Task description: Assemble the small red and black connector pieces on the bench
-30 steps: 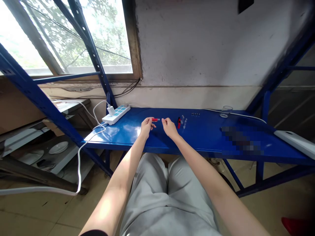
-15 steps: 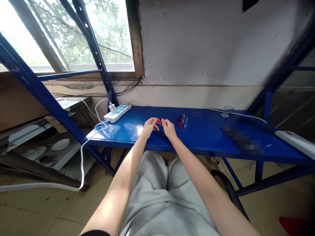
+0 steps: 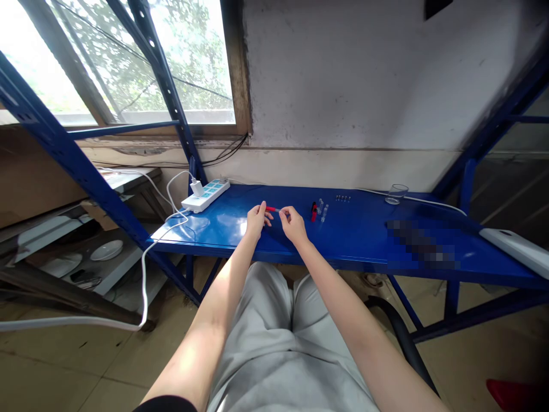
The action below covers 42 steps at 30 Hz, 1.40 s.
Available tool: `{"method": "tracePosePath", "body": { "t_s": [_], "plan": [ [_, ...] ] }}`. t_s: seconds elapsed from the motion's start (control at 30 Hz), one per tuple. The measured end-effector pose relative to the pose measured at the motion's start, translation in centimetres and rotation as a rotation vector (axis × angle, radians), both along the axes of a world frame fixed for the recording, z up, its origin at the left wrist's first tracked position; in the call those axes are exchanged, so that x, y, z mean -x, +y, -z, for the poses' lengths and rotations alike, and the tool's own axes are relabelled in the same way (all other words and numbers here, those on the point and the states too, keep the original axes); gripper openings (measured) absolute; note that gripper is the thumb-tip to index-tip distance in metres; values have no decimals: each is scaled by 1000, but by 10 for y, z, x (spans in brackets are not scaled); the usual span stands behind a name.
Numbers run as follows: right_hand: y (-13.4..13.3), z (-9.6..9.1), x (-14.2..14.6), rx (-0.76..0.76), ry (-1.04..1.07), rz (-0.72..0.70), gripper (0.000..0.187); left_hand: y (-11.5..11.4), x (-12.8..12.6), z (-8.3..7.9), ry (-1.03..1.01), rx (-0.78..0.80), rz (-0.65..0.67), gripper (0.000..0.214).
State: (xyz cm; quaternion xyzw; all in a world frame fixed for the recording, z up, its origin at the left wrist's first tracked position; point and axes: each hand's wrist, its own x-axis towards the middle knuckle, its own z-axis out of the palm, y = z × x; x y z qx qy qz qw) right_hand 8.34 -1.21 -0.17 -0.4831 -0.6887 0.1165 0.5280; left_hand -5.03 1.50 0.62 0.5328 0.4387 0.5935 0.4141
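Between my two hands, over the blue table [image 3: 360, 240], is a slim red pen-like tube [image 3: 271, 209]. My left hand [image 3: 256, 220] is closed on its red end, with the lower fingers loosely curled. At the other end, a short pale section shows, and the fingertips of my right hand [image 3: 293, 224] pinch there. Whether that section is a separate piece, I cannot tell. Right of my hands lie red and black pieces [image 3: 314, 214] and several small clear tubes [image 3: 325, 213]. Farther back sits a row of tiny metallic pieces [image 3: 342, 198].
A white power strip [image 3: 206, 195] with a plugged-in cable lies at the table's back left. A clear glass [image 3: 396, 193] stands at the back right, near a blurred-out dark object [image 3: 420, 243]. At the right edge is a white device [image 3: 517, 249]. Blue frame posts flank the table.
My hands have drawn slightly apart. More of the red tube now shows, along with a pale section by my right fingertips. The pieces on the table have stayed put.
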Motion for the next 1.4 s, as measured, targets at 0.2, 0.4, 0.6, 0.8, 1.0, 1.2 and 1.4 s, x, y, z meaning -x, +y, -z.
{"method": "tracePosePath", "body": {
  "t_s": [0.2, 0.4, 0.6, 0.8, 1.0, 1.2, 1.4],
  "plan": [
    [-1, 1, 1, 23, 30, -33, 28, -1, 1, -2, -40, 9, -35, 46],
    [-3, -2, 0, 61, -77, -35, 21, -2, 2, -3, -49, -18, -26, 49],
    [1, 1, -2, 66, -141, -14, 17, -5, -1, -4, -7, -28, 121, 39],
    [0, 3, -1, 50, -170, 15, 17, -3, 1, -2, -59, -74, 19, 33],
    [2, 4, 0, 53, -186, 40, 15, -1, 4, -3, -115, -82, -144, 31],
    [2, 1, -1, 52, -101, 25, 9, -4, 2, -6, -92, -64, -130, 30],
    [-22, -16, -14, 148, 31, -12, 22, -2, 3, -4, -75, -54, -107, 30]
  ]
}}
